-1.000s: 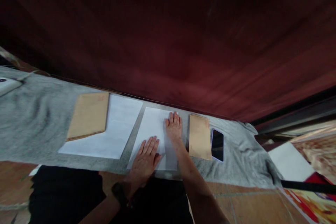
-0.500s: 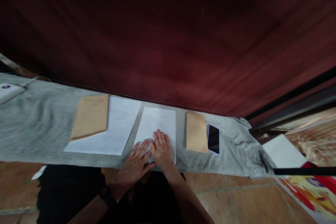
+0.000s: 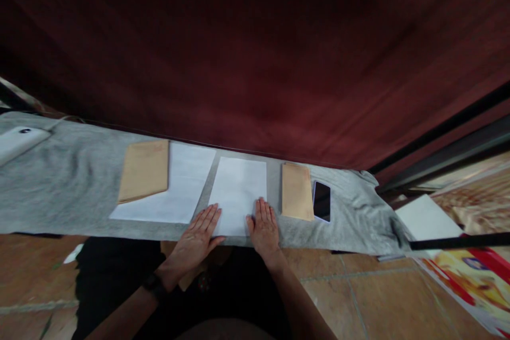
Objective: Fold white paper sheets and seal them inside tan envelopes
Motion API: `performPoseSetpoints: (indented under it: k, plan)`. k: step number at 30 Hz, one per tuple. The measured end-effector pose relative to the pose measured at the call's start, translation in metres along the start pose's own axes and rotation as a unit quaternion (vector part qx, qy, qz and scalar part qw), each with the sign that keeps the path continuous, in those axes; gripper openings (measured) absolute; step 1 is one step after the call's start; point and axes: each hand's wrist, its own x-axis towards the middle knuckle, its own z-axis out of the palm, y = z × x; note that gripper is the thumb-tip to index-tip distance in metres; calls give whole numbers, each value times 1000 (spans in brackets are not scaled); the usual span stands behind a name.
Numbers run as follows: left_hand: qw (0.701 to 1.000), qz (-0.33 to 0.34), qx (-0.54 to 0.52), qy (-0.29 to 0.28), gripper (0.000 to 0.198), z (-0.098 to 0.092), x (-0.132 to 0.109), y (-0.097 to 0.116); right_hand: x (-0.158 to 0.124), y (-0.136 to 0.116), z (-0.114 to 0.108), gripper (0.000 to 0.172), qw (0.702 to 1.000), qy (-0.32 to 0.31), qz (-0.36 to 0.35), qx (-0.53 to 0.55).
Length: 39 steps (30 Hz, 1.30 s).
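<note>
A white sheet of paper (image 3: 238, 186) lies flat on a grey cloth in front of me. My left hand (image 3: 198, 239) rests open on its lower left edge, fingers stretched out and thumb apart. At the lower right edge, my right hand (image 3: 265, 227) lies flat and open, thumb on the paper. To the left is a larger white sheet or stack (image 3: 189, 183), with brown envelopes (image 3: 145, 170) on its upper left part. On the right a smaller stack of brown envelopes (image 3: 297, 191) lies apart from my right hand.
A phone (image 3: 322, 202) lies beside the smaller envelopes. The grey cloth (image 3: 79, 186) covers a narrow table, with a white device (image 3: 19, 143) and cord at its far left. A dark red panel (image 3: 255, 64) rises behind. A colourful box (image 3: 474, 281) stands at lower right.
My hands have moved apart from the middle of the sheet: the right one went right to the sheet's edge, the left one slightly left. The view has shifted a little.
</note>
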Motion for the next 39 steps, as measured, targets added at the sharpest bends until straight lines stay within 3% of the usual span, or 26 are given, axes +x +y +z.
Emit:
performPoseSetpoints:
  k: [10, 16, 22, 25, 28, 30, 33, 36, 39]
  plan:
    - [998, 27, 19, -58, 48, -5, -12, -8, -19, 7, -17, 53, 999, -34, -30, 2]
    - [995, 20, 31, -89, 72, -4, -11, -14, -20, -8, -25, 53, 998, -46, -49, 15]
    - [997, 5, 25, -74, 68, -7, -13, -12, -20, -17, -25, 60, 993, -70, -77, 59]
    - [998, -2, -3, -64, 56, -18, -5, -4, -21, -12, -24, 56, 991, -76, -89, 65]
    - [997, -12, -54, -55, 57, -26, 19, 11, -21, -8, -21, 56, 990, -73, -105, 57]
    - [995, -14, -79, -58, 57, -22, 42, 23, -21, -8, -19, 58, 990, -67, -110, 49]
    - [994, -22, -86, -68, 57, 2, 73, 32, -22, -9, -16, 57, 991, -55, -116, 46]
    - [994, -54, -67, -62, 60, 27, 91, 26, -23, -8, -14, 58, 990, -54, -119, 50]
    - [994, -91, -45, -39, 64, 38, 93, 9, -22, -8, -14, 60, 990, -66, -117, 54]
